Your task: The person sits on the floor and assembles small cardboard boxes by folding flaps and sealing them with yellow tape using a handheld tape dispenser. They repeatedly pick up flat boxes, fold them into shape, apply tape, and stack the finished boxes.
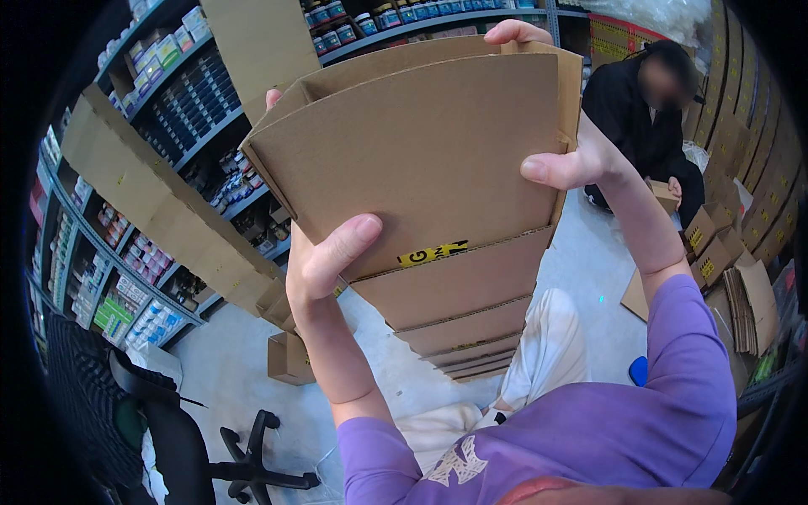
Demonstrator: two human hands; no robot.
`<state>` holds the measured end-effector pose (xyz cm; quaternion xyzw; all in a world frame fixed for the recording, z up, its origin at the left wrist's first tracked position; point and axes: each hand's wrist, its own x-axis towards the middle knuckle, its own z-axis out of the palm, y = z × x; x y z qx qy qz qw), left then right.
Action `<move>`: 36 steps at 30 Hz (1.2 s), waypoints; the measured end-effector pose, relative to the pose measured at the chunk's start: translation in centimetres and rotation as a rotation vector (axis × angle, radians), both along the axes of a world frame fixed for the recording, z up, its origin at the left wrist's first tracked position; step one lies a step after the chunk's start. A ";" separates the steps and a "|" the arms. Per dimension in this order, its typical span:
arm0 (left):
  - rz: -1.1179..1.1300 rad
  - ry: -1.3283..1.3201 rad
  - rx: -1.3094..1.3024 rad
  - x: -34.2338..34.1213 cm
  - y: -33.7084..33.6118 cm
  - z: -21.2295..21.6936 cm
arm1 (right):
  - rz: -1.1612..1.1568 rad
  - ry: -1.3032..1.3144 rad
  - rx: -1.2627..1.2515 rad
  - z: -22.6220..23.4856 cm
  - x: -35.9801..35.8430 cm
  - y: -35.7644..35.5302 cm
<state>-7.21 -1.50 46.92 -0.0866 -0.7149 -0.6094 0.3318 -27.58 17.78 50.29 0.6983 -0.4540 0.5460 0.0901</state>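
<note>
A brown cardboard box [421,151] with its top uncovered is between my two hands, high in front of me. My left hand [324,261] grips its left side, the thumb flat on the near wall. On the right side my right hand [568,164] holds on, thumb on the near wall and fingers over the far right corner. Directly below it rises a stack of similar cardboard boxes [459,299], with yellow and black tape at the upper edge. Whether the held box touches the stack, I cannot tell. The inside of the box is mostly hidden.
Shelves of jars and packages [202,93] line the left and back. A black office chair [252,459] stands at lower left, near a small box [289,359]. At right a person in black [644,126] sits holding a small box, beside flattened cardboard [741,307] and a wall of stacked cartons [770,168].
</note>
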 end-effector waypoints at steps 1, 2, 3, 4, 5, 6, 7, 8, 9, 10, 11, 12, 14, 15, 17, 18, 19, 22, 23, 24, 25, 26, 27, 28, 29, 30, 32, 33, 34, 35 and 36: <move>0.000 0.024 -0.002 -0.1 0.1 -0.1 | -0.005 0.000 0.008 -0.3 -0.1 0.1; 0.001 0.048 -0.005 -0.3 0.3 -0.2 | 0.002 0.007 0.019 -0.4 -0.3 0.3; 0.006 0.069 -0.006 -0.4 0.3 -0.4 | 0.009 0.013 0.029 -0.4 -0.5 0.5; 0.020 0.086 -0.009 -0.3 0.3 -0.7 | 0.014 0.028 0.035 -0.6 -0.6 0.4; 0.039 0.100 -0.012 -0.2 0.1 -1.2 | 0.020 0.041 0.040 -0.8 -0.7 0.4; 0.049 0.100 -0.019 -0.1 0.0 -1.5 | 0.019 0.066 0.041 -0.9 -0.8 0.2; 0.054 0.109 -0.025 0.1 0.0 -1.6 | 0.013 0.100 0.043 -0.7 -0.7 0.2; 0.051 0.103 -0.035 0.2 0.0 -1.6 | 0.017 0.137 0.057 -0.5 -0.9 0.4; 0.048 0.096 -0.033 0.3 0.1 -1.5 | 0.021 0.174 0.070 -0.2 -1.2 0.5; 0.050 0.086 -0.027 0.4 0.1 -1.7 | 0.026 0.173 0.074 -0.5 -1.1 0.4; 0.051 0.075 -0.009 0.5 0.3 -1.8 | 0.030 0.172 0.078 -0.6 -1.1 0.3; 0.051 0.059 0.007 0.6 0.3 -1.9 | 0.026 0.133 0.067 -1.1 -0.7 0.7; 0.044 0.027 0.039 0.7 0.3 -2.2 | 0.029 0.086 0.061 -1.3 -0.5 0.9; 0.040 0.010 0.055 0.7 0.2 -2.4 | 0.035 0.076 0.064 -1.4 -0.5 0.9; 0.047 -0.021 0.083 1.1 0.1 -2.9 | 0.008 0.115 0.045 -1.7 -0.5 0.4; 0.051 -0.036 0.098 1.2 0.0 -3.0 | -0.032 0.172 0.026 -1.8 -0.5 0.1; 0.041 -0.041 0.085 1.7 0.0 -2.9 | -0.067 0.235 0.003 -1.6 -0.4 -0.3; 0.018 -0.084 -0.056 2.7 -1.6 -3.9 | -0.022 -0.178 0.134 -2.7 -1.0 0.4; 0.001 -0.062 -0.067 2.4 -1.7 -5.3 | -0.048 -0.440 0.169 -3.0 -2.3 1.8; -0.003 -0.045 -0.083 2.6 -1.8 -6.5 | -0.096 -0.888 0.253 -4.6 -4.9 2.5; 0.010 -0.043 -0.098 3.2 -2.1 -8.0 | -0.086 -0.984 0.220 -6.5 -4.9 2.6; 0.017 -0.051 -0.102 3.9 -2.2 -11.6 | -0.061 -1.091 0.189 -9.0 -4.8 2.1; 0.000 -0.034 -0.096 3.8 -2.6 -16.4 | -0.085 -1.124 0.198 -12.1 -4.4 2.8; 0.034 -0.132 -0.117 4.5 -2.3 -20.6 | -0.102 -1.117 0.242 -15.7 -3.6 3.5; 0.082 -0.296 -0.141 6.1 -1.5 -25.8 | -0.118 -1.078 0.330 -19.6 -2.5 4.4; 0.114 -0.432 -0.158 7.0 -0.6 -30.8 | -0.135 -1.017 0.445 -23.9 -1.8 5.1; 0.123 -0.486 -0.091 6.7 2.2 -39.1 | -0.193 -0.782 0.745 -31.8 -0.5 6.2; 0.087 -0.459 0.017 5.3 2.9 -40.8 | -0.200 -0.636 0.876 -35.2 -0.2 6.2; 0.056 -0.441 0.124 4.1 3.7 -42.1 | -0.189 -0.490 0.985 -38.3 -0.1 5.8; 0.029 -0.431 0.229 3.5 4.1 -43.3 | -0.172 -0.378 1.035 -40.7 -0.3 5.0; 0.054 -0.424 0.247 2.7 3.2 -44.2 | -0.157 -0.291 1.053 -42.3 -0.6 3.7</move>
